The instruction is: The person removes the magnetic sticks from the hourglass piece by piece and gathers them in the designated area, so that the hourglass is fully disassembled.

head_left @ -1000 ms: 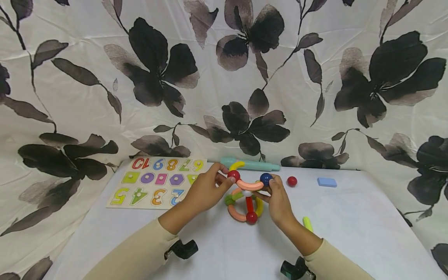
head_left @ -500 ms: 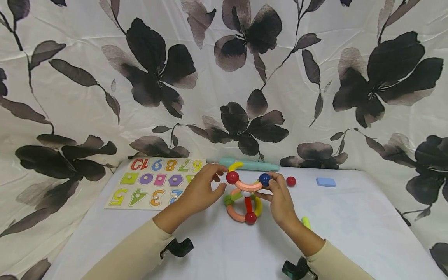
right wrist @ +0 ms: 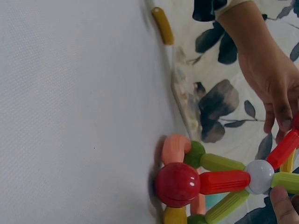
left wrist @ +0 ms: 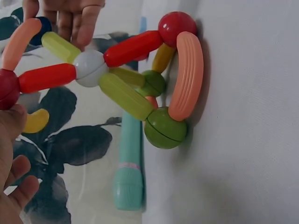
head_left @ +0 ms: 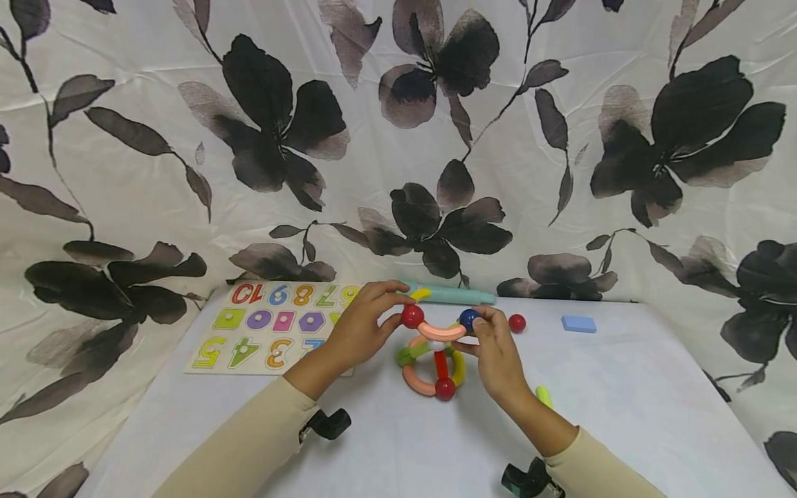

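A ball-and-stick building toy stands on the table, its lower ring holding a red ball point(head_left: 445, 389), a green ball point(left wrist: 166, 128) and curved coral sticks. Straight sticks meet at a white ball point(right wrist: 260, 176) above. On top, a coral curved stick point(head_left: 443, 333) links an upper red ball point(head_left: 412, 317) with a blue ball point(head_left: 469, 319). My left hand point(head_left: 363, 324) pinches the upper red ball, its fingers also by the yellow curved stick point(left wrist: 36, 121). With thumb and fingers, my right hand point(head_left: 500, 356) grips the blue ball; the thumb lies close to the white ball.
Left of the toy lies a number puzzle board point(head_left: 255, 337). Behind it is a teal tube-shaped thing point(head_left: 454, 296). A loose red ball point(head_left: 517, 323) and a blue block point(head_left: 579, 324) lie at the back right. A yellow-green stick point(head_left: 544, 396) sits beside my right forearm.
My left hand let go of the upper red ball, drew back to the left, and has now closed in on it again. My right hand has kept its hold on the blue ball.
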Action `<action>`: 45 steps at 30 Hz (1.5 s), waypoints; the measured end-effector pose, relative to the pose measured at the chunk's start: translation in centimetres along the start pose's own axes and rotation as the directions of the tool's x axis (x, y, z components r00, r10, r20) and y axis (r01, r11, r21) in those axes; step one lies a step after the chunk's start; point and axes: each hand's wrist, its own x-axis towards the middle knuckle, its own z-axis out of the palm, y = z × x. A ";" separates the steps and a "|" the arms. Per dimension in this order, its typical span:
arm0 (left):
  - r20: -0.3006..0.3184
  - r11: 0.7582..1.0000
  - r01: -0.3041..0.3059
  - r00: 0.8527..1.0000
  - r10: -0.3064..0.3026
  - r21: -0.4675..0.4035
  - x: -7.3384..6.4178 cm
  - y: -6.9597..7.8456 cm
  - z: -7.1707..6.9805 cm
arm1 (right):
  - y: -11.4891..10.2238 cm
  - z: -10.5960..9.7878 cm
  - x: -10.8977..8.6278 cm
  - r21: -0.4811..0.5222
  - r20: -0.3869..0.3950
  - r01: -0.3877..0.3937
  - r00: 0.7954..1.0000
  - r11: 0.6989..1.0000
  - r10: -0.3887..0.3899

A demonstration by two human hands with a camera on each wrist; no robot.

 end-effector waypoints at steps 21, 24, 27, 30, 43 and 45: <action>0.129 0.995 0.103 0.986 -0.103 0.013 -0.2 -0.5 0.4 | 0.1 -0.2 -0.2 -0.034 -0.007 -0.028 1.000 0.999 0.028; 0.141 0.989 0.144 0.979 -0.144 0.004 -0.4 -0.3 0.1 | 0.1 -0.2 -0.2 -0.036 -0.003 -0.023 1.000 0.999 0.023; 0.156 0.980 0.197 0.969 -0.191 -0.023 -0.8 -0.2 -0.3 | 0.1 -0.2 -0.2 -0.039 -0.001 -0.018 1.000 0.999 0.018; 0.170 0.969 0.240 0.959 -0.227 -0.064 -1.4 -0.1 -0.9 | 0.1 -0.2 -0.2 -0.042 -0.002 -0.013 1.000 0.999 0.013; 0.265 0.884 0.453 0.872 -0.413 -0.113 -5.4 -0.6 -3.9 | 0.0 -0.1 -0.3 -0.060 -0.011 -0.016 1.000 0.998 0.016; 0.278 0.871 0.481 0.854 -0.439 -0.102 -6.3 -0.8 -4.3 | -0.1 -0.1 -0.4 -0.065 -0.006 -0.010 1.000 0.998 0.009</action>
